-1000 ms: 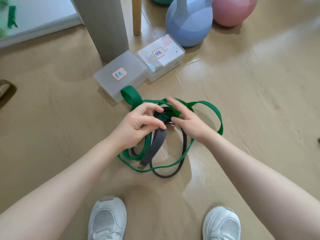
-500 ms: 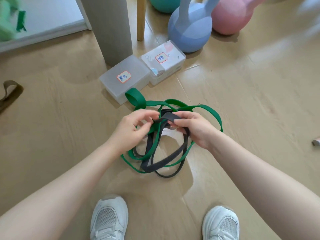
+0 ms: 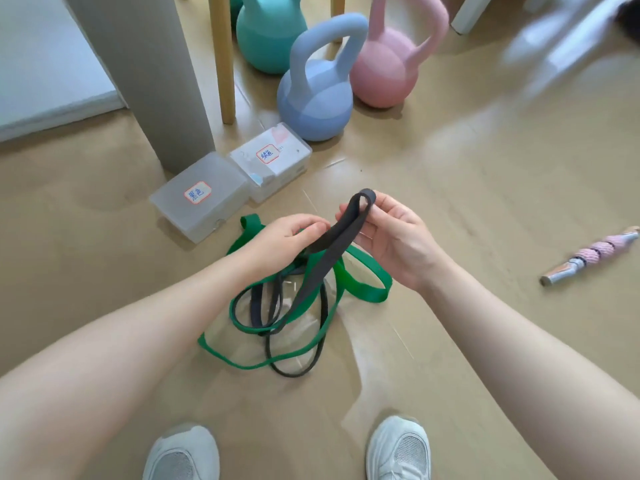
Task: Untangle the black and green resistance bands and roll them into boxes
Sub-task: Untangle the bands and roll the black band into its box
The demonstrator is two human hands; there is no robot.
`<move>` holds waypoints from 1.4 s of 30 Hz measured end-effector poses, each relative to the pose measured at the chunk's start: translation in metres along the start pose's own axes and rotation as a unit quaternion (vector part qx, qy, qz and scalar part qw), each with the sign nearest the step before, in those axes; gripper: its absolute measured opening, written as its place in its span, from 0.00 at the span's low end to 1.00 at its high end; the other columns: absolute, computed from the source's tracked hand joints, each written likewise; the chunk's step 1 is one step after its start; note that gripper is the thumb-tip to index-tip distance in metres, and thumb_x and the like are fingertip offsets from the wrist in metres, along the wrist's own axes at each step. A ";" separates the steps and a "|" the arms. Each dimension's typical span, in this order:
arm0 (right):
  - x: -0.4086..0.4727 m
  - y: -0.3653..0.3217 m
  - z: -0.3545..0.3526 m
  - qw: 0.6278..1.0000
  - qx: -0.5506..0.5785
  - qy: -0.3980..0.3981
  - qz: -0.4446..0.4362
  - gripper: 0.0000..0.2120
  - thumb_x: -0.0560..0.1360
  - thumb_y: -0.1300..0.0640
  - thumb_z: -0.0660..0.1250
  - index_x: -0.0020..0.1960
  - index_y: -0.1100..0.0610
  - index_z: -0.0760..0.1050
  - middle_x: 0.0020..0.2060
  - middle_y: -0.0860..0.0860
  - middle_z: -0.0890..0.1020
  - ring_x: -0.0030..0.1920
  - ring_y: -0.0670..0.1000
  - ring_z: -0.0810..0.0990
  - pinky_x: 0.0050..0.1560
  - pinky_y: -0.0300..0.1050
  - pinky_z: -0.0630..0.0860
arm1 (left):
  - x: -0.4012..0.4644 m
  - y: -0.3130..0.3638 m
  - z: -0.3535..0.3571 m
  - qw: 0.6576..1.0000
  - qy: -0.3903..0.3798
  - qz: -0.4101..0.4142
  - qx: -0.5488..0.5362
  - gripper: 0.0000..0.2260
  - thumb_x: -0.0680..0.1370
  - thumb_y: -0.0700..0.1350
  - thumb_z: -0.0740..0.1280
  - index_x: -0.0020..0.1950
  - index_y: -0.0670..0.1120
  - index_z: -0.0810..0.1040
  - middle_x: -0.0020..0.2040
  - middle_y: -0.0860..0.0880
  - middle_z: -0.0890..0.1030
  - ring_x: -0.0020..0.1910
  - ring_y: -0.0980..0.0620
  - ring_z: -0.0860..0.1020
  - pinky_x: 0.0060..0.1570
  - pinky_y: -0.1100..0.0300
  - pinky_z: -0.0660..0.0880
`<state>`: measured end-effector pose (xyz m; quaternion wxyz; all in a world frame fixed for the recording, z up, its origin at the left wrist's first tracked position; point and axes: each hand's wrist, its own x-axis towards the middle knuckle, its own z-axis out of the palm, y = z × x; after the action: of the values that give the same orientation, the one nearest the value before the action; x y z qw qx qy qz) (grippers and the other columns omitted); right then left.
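My right hand (image 3: 394, 237) pinches the looped end of the black band (image 3: 325, 258) and holds it lifted above the floor. The rest of the black band trails down into the pile, still woven through the green band (image 3: 360, 282) lying on the floor. My left hand (image 3: 280, 240) has its fingers curled around the bands at the tangle, just left of the raised black strip. Two translucent lidded boxes with handwritten labels, the nearer box (image 3: 201, 199) and the farther box (image 3: 273, 164), sit closed side by side beyond the pile.
Teal (image 3: 266, 32), blue (image 3: 318, 95) and pink (image 3: 388, 71) kettlebells stand behind the boxes, by a grey post (image 3: 149, 74) and a wooden leg (image 3: 221, 57). A pink massage roller stick (image 3: 588, 258) lies at right. My white shoes (image 3: 398, 448) are at the bottom edge.
My right hand has pulled a loop of the black band up and away from the green one. The view has tilted up, showing the kettlebells and the roller stick.
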<state>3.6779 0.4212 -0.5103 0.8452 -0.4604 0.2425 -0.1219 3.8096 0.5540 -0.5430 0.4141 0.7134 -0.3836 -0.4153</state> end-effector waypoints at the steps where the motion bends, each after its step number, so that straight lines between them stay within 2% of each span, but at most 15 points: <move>1: 0.000 -0.008 -0.001 1.000 0.020 0.013 -0.003 0.07 0.78 0.63 0.55 0.52 0.60 0.72 0.41 0.53 0.84 0.45 0.52 0.83 0.50 0.45 0.80 | 0.001 0.007 0.001 1.000 -0.023 0.000 -0.008 0.12 0.82 0.49 0.54 0.58 0.54 0.77 0.54 0.59 0.79 0.55 0.64 0.75 0.60 0.63 0.68; 3: 0.000 -0.026 -0.003 0.998 0.053 0.038 -0.019 0.08 0.79 0.63 0.55 0.51 0.59 0.72 0.40 0.52 0.84 0.43 0.50 0.83 0.47 0.44 0.80 | 0.001 0.025 0.006 0.999 -0.038 0.001 -0.029 0.11 0.81 0.49 0.56 0.56 0.55 0.77 0.52 0.59 0.80 0.53 0.63 0.77 0.59 0.64 0.70; 8: 0.001 -0.076 -0.005 0.982 0.121 0.127 -0.068 0.07 0.80 0.62 0.56 0.51 0.57 0.73 0.38 0.50 0.84 0.39 0.47 0.83 0.41 0.42 0.80 | 0.005 0.074 0.020 0.998 -0.018 0.043 0.044 0.12 0.76 0.45 0.67 0.57 0.57 0.75 0.46 0.56 0.82 0.34 0.65 0.76 0.39 0.72 0.71; 12: 0.007 -0.105 -0.011 0.960 0.187 0.195 -0.072 0.07 0.79 0.62 0.59 0.56 0.60 0.71 0.38 0.53 0.83 0.38 0.50 0.83 0.39 0.43 0.81 | 0.019 0.113 0.020 0.995 0.023 0.063 0.069 0.10 0.76 0.40 0.67 0.56 0.50 0.78 0.44 0.56 0.81 0.34 0.67 0.75 0.41 0.72 0.71; 14: 0.010 -0.112 -0.014 0.960 0.167 0.213 -0.071 0.13 0.79 0.58 0.61 0.61 0.62 0.67 0.45 0.55 0.81 0.43 0.51 0.83 0.46 0.46 0.81 | 0.025 0.126 0.022 0.997 0.024 0.047 0.049 0.09 0.76 0.40 0.67 0.55 0.48 0.79 0.47 0.54 0.83 0.42 0.62 0.79 0.47 0.65 0.74; 16: 0.009 -0.112 -0.019 0.974 0.084 0.205 -0.048 0.24 0.78 0.49 0.61 0.67 0.62 0.63 0.58 0.56 0.78 0.58 0.53 0.79 0.63 0.52 0.74 | 0.028 0.137 0.026 0.999 0.035 0.023 -0.008 0.09 0.76 0.38 0.66 0.55 0.44 0.78 0.50 0.49 0.83 0.48 0.54 0.81 0.51 0.62 0.77; 18: 0.000 -0.099 -0.024 0.981 0.020 0.194 -0.006 0.31 0.77 0.41 0.56 0.74 0.56 0.55 0.70 0.56 0.67 0.69 0.53 0.68 0.73 0.53 0.60 | 0.031 0.144 0.029 0.994 0.066 0.003 -0.083 0.08 0.77 0.36 0.65 0.55 0.41 0.77 0.50 0.46 0.83 0.45 0.57 0.81 0.46 0.68 0.77; 22: -0.021 -0.035 -0.041 0.983 -0.125 0.098 0.093 0.31 0.76 0.37 0.53 0.74 0.49 0.55 0.72 0.48 0.66 0.71 0.47 0.65 0.74 0.52 0.56 | 0.037 0.150 0.028 0.978 0.133 -0.026 -0.156 0.06 0.77 0.38 0.64 0.52 0.46 0.78 0.42 0.55 0.81 0.36 0.67 0.79 0.36 0.74 0.72; 25: -0.030 -0.007 -0.041 0.972 -0.203 0.014 0.119 0.24 0.81 0.48 0.54 0.75 0.48 0.54 0.72 0.42 0.63 0.71 0.42 0.62 0.70 0.37 0.61 | 0.037 0.150 0.025 0.972 0.148 -0.055 -0.173 0.06 0.78 0.40 0.64 0.48 0.50 0.77 0.42 0.56 0.81 0.40 0.63 0.79 0.46 0.64 0.73; 28: -0.027 -0.005 -0.027 0.958 -0.269 -0.015 0.097 0.21 0.82 0.58 0.51 0.75 0.51 0.56 0.69 0.41 0.65 0.69 0.41 0.63 0.68 0.35 0.60 | 0.035 0.154 0.019 0.968 0.143 -0.074 -0.192 0.07 0.78 0.40 0.64 0.55 0.43 0.77 0.47 0.49 0.82 0.45 0.53 0.80 0.54 0.55 0.74; 31: -0.018 -0.009 -0.013 0.951 -0.301 -0.017 0.073 0.18 0.82 0.57 0.52 0.72 0.48 0.60 0.65 0.40 0.68 0.66 0.43 0.66 0.66 0.37 0.62 | 0.034 0.158 0.011 0.957 0.139 -0.064 -0.247 0.05 0.79 0.40 0.63 0.50 0.45 0.78 0.44 0.49 0.82 0.42 0.55 0.80 0.51 0.59 0.76; 34: -0.010 -0.020 0.000 0.952 -0.300 0.000 0.069 0.09 0.81 0.57 0.54 0.55 0.47 0.70 0.50 0.45 0.78 0.50 0.45 0.75 0.50 0.33 0.70 | 0.037 0.162 -0.001 0.923 0.163 -0.063 -0.342 0.06 0.78 0.39 0.63 0.45 0.45 0.78 0.37 0.52 0.83 0.38 0.57 0.80 0.44 0.65 0.76; 36: -0.007 -0.026 0.008 0.958 -0.278 0.018 0.074 0.09 0.81 0.57 0.55 0.45 0.50 0.71 0.37 0.45 0.77 0.38 0.46 0.73 0.39 0.33 0.69 | 0.040 0.162 -0.013 0.894 0.193 -0.074 -0.398 0.05 0.78 0.39 0.64 0.44 0.45 0.78 0.37 0.51 0.83 0.40 0.55 0.81 0.50 0.62 0.76; 38: -0.007 -0.030 0.014 0.973 -0.205 0.047 0.091 0.11 0.81 0.56 0.55 0.43 0.54 0.72 0.33 0.47 0.78 0.34 0.47 0.73 0.37 0.37 0.70 | 0.041 0.156 -0.023 0.879 0.202 -0.086 -0.424 0.04 0.79 0.42 0.63 0.47 0.43 0.76 0.45 0.48 0.82 0.48 0.52 0.80 0.56 0.58 0.75; 42: 0.001 -0.050 0.017 0.986 0.030 0.151 0.070 0.11 0.81 0.57 0.54 0.43 0.58 0.71 0.27 0.50 0.78 0.26 0.46 0.75 0.31 0.37 0.73 | 0.030 0.109 -0.013 0.964 0.137 -0.161 -0.162 0.09 0.79 0.53 0.61 0.50 0.49 0.74 0.52 0.48 0.79 0.56 0.49 0.77 0.59 0.55 0.73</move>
<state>3.6881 0.4059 -0.4609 0.8186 -0.3933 0.3952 -0.1379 3.8098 0.4911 -0.4485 0.5004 0.7390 -0.1307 -0.4318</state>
